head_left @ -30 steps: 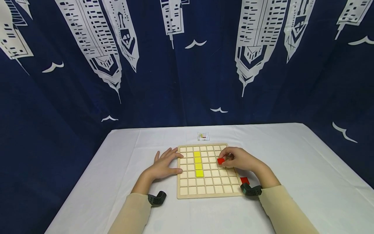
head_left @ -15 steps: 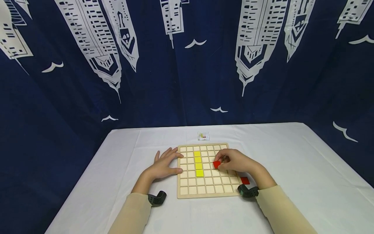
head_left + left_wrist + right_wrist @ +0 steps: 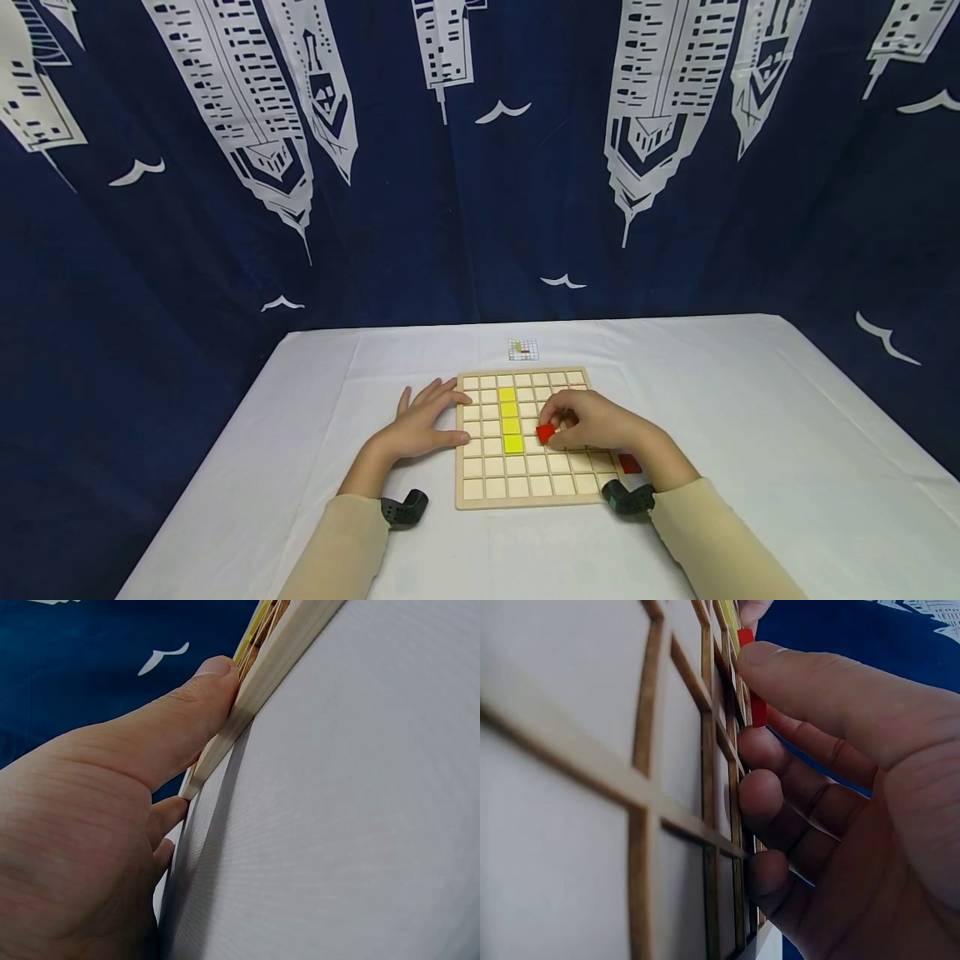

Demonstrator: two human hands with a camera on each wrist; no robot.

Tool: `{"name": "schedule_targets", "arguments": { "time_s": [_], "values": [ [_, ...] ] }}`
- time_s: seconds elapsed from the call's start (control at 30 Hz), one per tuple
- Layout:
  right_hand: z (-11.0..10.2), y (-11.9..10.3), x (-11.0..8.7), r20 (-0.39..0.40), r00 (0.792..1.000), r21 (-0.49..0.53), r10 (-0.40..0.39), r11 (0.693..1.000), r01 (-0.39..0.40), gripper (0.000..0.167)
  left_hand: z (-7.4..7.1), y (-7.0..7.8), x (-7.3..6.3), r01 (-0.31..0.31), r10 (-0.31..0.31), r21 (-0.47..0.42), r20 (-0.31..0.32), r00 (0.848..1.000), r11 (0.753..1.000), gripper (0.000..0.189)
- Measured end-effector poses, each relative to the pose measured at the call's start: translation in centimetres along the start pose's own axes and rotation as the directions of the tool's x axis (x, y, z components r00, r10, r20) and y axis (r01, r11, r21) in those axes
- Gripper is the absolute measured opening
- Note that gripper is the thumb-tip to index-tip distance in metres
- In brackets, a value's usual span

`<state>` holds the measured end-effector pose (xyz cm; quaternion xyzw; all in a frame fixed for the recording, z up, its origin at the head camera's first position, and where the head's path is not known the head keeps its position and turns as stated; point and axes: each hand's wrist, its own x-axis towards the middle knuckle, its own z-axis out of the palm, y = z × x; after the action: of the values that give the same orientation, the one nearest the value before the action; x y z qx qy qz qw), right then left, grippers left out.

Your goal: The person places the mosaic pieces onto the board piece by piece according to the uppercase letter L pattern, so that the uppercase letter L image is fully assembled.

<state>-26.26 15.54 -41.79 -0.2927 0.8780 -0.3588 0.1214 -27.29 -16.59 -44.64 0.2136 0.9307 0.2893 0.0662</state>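
A square wooden grid board [image 3: 540, 503] lies on the white table. Several yellow square tiles [image 3: 513, 444] fill cells in one column left of its middle. My right hand [image 3: 600, 419] pinches a red square tile [image 3: 545, 434] between thumb and fingers, low over the board and just right of the yellow column. In the right wrist view the red tile [image 3: 759, 710] is edge-on, its face turned toward the grid. My left hand [image 3: 420, 423] rests with extended fingers along the board's left rim, and its thumb [image 3: 214, 682] lies on that wooden edge.
A second red tile [image 3: 630, 463] lies by the board's right edge, beside my right forearm. Beyond the board a small printed grid card [image 3: 522, 349] lies on the tablecloth. A dark blue patterned curtain [image 3: 480, 208] hangs behind the table.
My right hand has moved left and toward me across the board, carrying the red tile closer to the yellow column. The left hand has stayed at the rim.
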Motion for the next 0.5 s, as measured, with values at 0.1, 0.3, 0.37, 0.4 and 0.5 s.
{"name": "schedule_targets", "arguments": {
  "time_s": [0.1,0.3,0.37,0.4,0.5],
  "values": [
    [0.18,0.05,0.12,-0.001,1.0,-0.016,-0.01,1.0,0.01,0.02,0.0,0.01,0.0,-0.002,0.002,-0.001,-0.001,1.0,1.0,0.057],
    [0.42,0.05,0.28,0.004,0.999,-0.048,-0.033,0.998,0.034,0.02,0.02,0.02,0.02,0.0,0.0,0.0,0.0,1.0,1.0,0.056],
    [0.46,-0.02,0.3,0.005,0.999,-0.059,-0.035,0.998,0.036,0.02,0.02,0.06,0.04,0.003,-0.003,0.002,0.001,1.0,1.0,0.056],
    [0.46,-0.09,0.3,0.006,0.999,-0.064,-0.036,0.997,0.036,0.02,0.03,0.07,0.06,0.004,-0.004,0.004,0.001,1.0,1.0,0.057],
    [0.49,-0.35,0.31,0.008,0.999,-0.074,-0.038,0.997,0.038,0.02,0.05,0.1,0.08,0.003,-0.003,-0.004,-0.003,1.0,1.0,0.057]
  ]
}}
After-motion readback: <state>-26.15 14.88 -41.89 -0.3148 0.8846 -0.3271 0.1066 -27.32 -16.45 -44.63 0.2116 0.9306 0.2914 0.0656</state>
